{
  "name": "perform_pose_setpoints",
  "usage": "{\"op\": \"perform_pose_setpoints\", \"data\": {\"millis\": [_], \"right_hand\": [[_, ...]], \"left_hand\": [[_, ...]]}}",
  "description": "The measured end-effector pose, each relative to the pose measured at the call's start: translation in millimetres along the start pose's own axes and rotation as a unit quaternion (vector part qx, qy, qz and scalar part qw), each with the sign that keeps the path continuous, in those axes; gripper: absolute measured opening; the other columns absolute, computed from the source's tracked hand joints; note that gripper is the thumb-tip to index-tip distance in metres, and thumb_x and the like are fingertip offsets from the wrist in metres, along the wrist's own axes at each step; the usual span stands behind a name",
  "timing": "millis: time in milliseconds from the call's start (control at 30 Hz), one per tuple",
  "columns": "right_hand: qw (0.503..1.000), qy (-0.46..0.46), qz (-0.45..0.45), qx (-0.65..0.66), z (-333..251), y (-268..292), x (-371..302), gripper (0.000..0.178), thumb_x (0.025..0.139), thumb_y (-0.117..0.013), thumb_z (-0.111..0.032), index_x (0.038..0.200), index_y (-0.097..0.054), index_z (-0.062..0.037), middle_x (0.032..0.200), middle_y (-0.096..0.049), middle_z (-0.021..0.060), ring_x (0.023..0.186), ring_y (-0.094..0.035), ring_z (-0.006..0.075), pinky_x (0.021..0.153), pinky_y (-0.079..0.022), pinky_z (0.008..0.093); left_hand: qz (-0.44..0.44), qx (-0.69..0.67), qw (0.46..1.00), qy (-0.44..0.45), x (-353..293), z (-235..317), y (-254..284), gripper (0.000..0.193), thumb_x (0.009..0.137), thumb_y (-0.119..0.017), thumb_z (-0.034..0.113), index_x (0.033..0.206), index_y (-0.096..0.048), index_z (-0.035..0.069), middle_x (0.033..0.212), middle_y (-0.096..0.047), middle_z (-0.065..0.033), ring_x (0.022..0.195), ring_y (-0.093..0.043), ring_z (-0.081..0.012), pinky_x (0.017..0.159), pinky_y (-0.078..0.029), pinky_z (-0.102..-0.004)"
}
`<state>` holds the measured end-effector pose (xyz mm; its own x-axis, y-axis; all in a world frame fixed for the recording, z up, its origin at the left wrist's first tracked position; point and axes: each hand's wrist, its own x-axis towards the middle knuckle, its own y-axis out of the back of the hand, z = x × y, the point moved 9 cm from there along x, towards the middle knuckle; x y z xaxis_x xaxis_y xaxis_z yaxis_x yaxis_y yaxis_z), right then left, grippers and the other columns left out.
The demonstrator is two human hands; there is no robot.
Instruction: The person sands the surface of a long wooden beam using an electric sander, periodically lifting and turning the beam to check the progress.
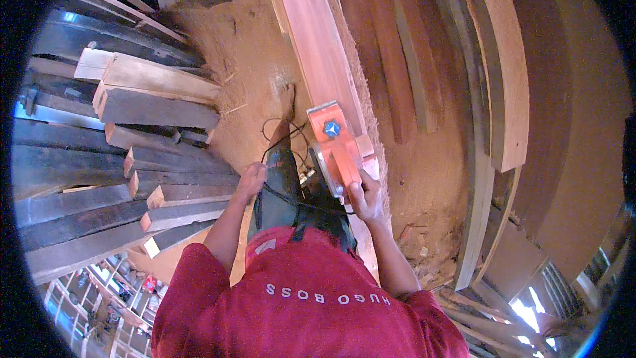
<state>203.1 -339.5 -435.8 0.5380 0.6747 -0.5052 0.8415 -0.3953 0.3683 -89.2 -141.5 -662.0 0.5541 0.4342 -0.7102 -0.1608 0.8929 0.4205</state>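
My right hand [368, 200] is closed around the rear handle of an orange electric planer [345, 162] with a blue star-shaped front knob. The planer rests on a long pinkish wooden board [311, 30] that runs away from me. My left hand [253, 179] is closed at a black power cord [281, 193], held to the left of the planer and apart from it. The cord loops in front of my legs and passes back toward the planer's rear. My fingertips on the left are partly hidden.
Stacked timber beams [159, 107] fill the left side, their cut ends facing the walkway. Sawdust [245, 46] covers the ground, and my bare foot [289, 96] stands left of the board. A long pale beam [510, 93] curves along the right, with flat planks [414, 59] nearer the board.
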Motion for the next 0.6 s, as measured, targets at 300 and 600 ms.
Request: {"op": "perform_pose_setpoints", "data": {"millis": [300,600], "right_hand": [[0.992,0.054,0.055,0.096,-112,1,173,0.046,0.102,-0.05,-0.037,0.118,-0.063,0.0039,0.065,-0.055,0.0009,0.056,-0.053,0.0091,0.052,-0.043,0.0276],[0.985,0.088,0.097,0.11,-219,12,340,0.043,0.101,-0.054,-0.037,0.112,-0.063,0.0032,0.08,-0.065,0.0117,0.074,-0.062,0.0165,0.065,-0.048,0.0327]], "left_hand": [[0.052,-0.038,0.997,0.041,45,20,94,0.046,0.098,-0.035,0.027,0.083,-0.067,-0.001,0.084,-0.068,-0.0189,0.082,-0.064,-0.0334,0.081,-0.049,-0.042],[0.136,-0.233,0.961,0.058,108,60,164,0.053,0.101,-0.031,0.03,0.07,-0.061,0.0,0.081,-0.069,-0.0147,0.074,-0.062,-0.022,0.073,-0.051,-0.0374]]}}
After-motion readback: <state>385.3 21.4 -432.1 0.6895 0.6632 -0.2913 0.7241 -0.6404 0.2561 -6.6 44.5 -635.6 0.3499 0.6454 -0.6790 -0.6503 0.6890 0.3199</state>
